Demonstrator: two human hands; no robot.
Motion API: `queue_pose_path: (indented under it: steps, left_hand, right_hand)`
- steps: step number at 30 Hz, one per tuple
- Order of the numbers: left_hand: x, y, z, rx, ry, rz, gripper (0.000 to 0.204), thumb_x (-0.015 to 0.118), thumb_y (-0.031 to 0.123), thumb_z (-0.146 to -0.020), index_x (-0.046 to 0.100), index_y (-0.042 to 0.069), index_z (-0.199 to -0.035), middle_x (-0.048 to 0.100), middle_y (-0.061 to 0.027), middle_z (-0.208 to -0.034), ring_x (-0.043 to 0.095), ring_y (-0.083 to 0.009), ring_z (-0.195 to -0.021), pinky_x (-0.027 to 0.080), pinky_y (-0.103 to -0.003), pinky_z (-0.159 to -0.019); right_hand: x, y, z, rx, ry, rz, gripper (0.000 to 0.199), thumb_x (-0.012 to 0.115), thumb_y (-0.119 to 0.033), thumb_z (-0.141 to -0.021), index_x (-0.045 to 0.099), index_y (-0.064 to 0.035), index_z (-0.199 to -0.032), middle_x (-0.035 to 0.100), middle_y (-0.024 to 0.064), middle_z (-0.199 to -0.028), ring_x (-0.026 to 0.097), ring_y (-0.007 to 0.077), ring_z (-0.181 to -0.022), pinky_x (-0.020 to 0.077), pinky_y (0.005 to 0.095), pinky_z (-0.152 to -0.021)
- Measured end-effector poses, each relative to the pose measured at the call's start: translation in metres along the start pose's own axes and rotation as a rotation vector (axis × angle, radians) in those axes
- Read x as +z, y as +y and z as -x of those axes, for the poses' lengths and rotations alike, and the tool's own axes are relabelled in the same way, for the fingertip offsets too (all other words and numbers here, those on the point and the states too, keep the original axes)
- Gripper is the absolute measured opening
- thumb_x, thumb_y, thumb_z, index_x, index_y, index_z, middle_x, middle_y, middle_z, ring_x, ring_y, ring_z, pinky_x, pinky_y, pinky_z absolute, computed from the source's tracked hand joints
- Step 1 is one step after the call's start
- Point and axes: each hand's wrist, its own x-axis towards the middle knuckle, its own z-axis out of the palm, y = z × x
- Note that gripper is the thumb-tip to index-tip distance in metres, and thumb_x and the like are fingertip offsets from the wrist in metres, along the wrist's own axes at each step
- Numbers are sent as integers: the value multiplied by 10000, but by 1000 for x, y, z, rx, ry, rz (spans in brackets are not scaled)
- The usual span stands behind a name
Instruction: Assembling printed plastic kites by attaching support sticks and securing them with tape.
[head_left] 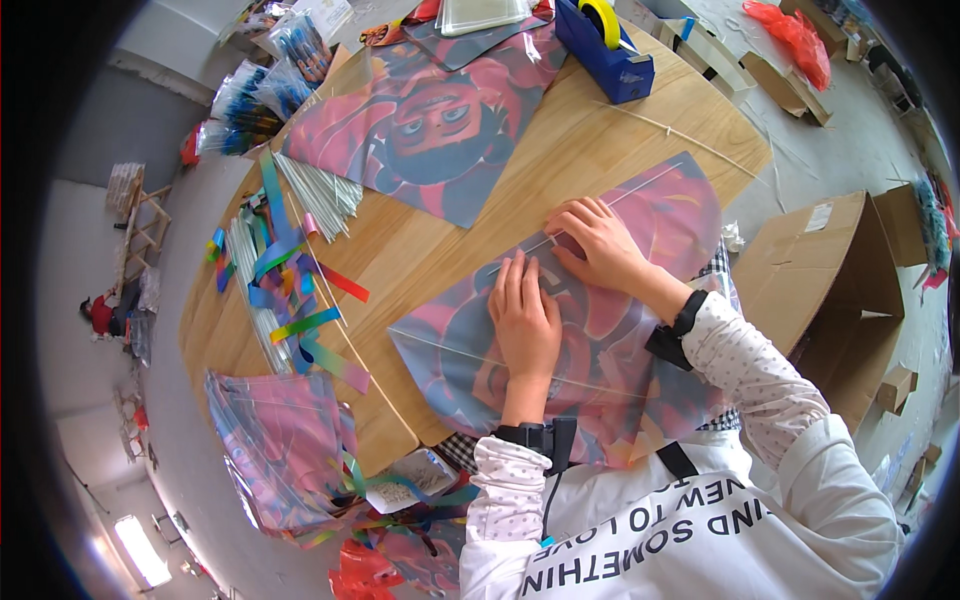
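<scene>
A printed kite sheet (455, 345) in pink, purple and blue lies in front of me at the table's near right side, overhanging the edge toward my lap. Thin pale rods (470, 352) run across it and along its far edge. My left hand (527, 325) rests on the sheet with its fingers stretched out toward that far edge. Farther right, my right hand (600, 245) has its fingers bent over the same edge, thumb opposite them. It grips the sheet there; what lies under the fingertips is hidden.
Another printed kite sheet (440, 125) covers the far table, near a blue tape dispenser (625, 75). Left lie colourful ribbons (280, 260), white sticks (322, 190) and stacked kite sheets (285, 440). A small white box (410, 478) sits below the edge; an open cardboard box (800, 260) stands right.
</scene>
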Motion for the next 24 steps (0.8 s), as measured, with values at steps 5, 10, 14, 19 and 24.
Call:
queue_pose_path:
  steps: [5, 10, 14, 19, 24]
  left_hand:
    - [0, -1, 1, -2, -1, 4, 408, 524, 60, -841, 522, 38, -1247, 495, -138, -1343, 425, -321, -1274, 326, -451, -1050]
    - [-2, -1, 0, -22, 3, 30, 434, 536, 57, -832, 493, 26, -1263, 485, -143, -1350, 419, -323, -1281, 319, -448, -1059]
    - [-3, 0, 0, -27, 1, 44, 447, 540, 57, -830, 477, 19, -1271, 481, -148, -1352, 416, -328, -1283, 317, -450, -1061]
    - [-2, 1, 1, -25, 9, 58, 450, 535, 53, -832, 470, 11, -1275, 475, -156, -1358, 413, -336, -1285, 314, -455, -1064]
    - [1, 2, 0, -14, 14, 69, 468, 539, 46, -827, 462, 6, -1287, 468, -154, -1372, 414, -334, -1290, 316, -455, -1067]
  right_hand:
    - [1, -2, 0, 49, 9, -10, 344, 684, -157, -742, 550, -88, -1051, 574, 98, -1087, 516, 293, -1078, 420, 397, -917]
    - [0, -4, -1, 64, -30, -18, 411, 692, -171, -737, 531, -81, -1104, 568, 108, -1109, 508, 298, -1097, 416, 398, -931]
    - [-2, -4, -1, 56, -45, -3, 417, 692, -180, -742, 529, -81, -1112, 562, 113, -1122, 504, 299, -1105, 415, 398, -933]
    - [-16, -4, 2, 69, 8, -122, 435, 699, -118, -735, 528, -69, -1132, 550, 134, -1154, 490, 332, -1117, 401, 409, -960]
    - [-91, 7, 4, 205, 59, -162, 493, 681, -45, -760, 515, -61, -1224, 547, 108, -1190, 485, 270, -1170, 380, 373, -988]
